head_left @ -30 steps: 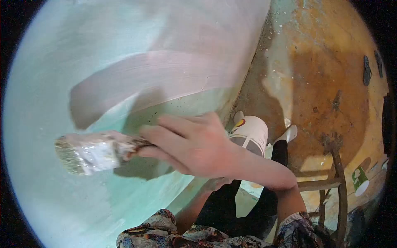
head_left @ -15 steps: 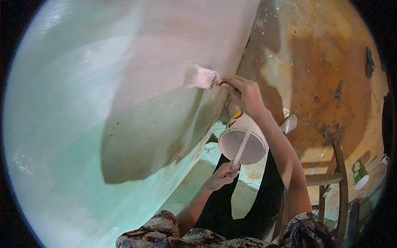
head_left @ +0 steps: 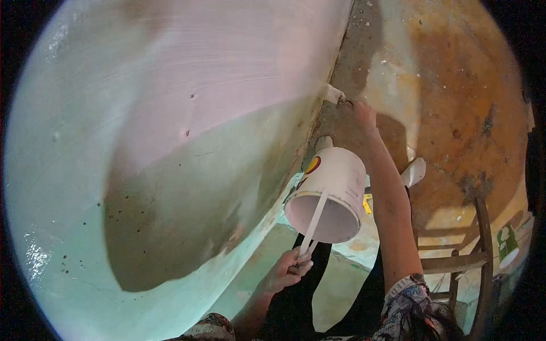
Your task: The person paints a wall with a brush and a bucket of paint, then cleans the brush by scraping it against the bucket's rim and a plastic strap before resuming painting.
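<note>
Paint in a pale pink coat was seen across the upper wall, with bare green plaster below it toward 7 o'clock. A brush was held at about 1 o'clock, its bristles pressed to the wall's edge where it met the floor. The right hand was stretched out behind the brush; only its back was shown, so the fingers were taken to be clenched round the handle, which was hidden.

A white bucket was hung near the centre, its open mouth tilted toward the camera. Its flat white handle was gripped by the left hand at 6 o'clock, fingers curled tight about the strap.

The bucket was judged light to middling in weight, stiff-walled, and apt to swing and spill if tipped further; the strap seemed the surest hold, taken at its middle. The brush was judged light, with soft wet bristles and a handle likely slick with paint, best held close to the ferrule.

A wooden chair was seen at 4 o'clock.
</note>
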Tool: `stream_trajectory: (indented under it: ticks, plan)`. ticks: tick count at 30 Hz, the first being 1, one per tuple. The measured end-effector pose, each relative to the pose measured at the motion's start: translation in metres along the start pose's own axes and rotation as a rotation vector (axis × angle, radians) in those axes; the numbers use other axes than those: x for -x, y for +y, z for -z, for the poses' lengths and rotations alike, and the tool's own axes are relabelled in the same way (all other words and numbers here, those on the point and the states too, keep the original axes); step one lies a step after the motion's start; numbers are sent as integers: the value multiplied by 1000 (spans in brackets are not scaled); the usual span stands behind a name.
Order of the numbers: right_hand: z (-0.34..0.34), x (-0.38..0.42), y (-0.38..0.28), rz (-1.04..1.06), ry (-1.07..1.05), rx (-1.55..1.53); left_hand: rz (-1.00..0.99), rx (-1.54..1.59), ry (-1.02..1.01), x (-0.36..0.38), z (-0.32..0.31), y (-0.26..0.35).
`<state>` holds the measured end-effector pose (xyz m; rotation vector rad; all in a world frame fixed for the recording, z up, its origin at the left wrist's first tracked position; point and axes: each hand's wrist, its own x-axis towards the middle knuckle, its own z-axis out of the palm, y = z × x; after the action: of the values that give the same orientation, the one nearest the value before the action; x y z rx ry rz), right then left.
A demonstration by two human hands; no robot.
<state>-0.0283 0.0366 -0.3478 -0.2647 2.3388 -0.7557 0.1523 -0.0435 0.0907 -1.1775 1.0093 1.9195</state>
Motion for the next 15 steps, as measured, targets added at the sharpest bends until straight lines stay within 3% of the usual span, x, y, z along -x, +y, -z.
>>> stream_trajectory:
  ticks: [2, 5, 7, 9, 10, 11, 13, 15]
  plan:
    - [-3, 21, 1, -55, 31, -9, 19, -22, 97, 2, -9, 9]
    - [-2, 61, 25, -146, 57, -25, 4, -47, -81, 4, 0, 16]
    - [9, 101, 50, -197, 84, -55, 81, -127, 3, 6, -11, 30]
    - [44, 143, 66, -269, 56, -110, 67, -128, -26, 12, -23, 45]
    - [66, 164, 73, -328, 109, -247, 18, -90, -100, 15, -23, 50]
    - [62, 184, 99, -217, 267, -319, -31, -55, -179, 19, -26, 56]
    - [130, 220, 92, -165, 317, 4, -131, -63, -191, 35, -42, 73]
    - [190, 253, 83, -418, 222, -300, -175, -149, -131, 55, -61, 87]
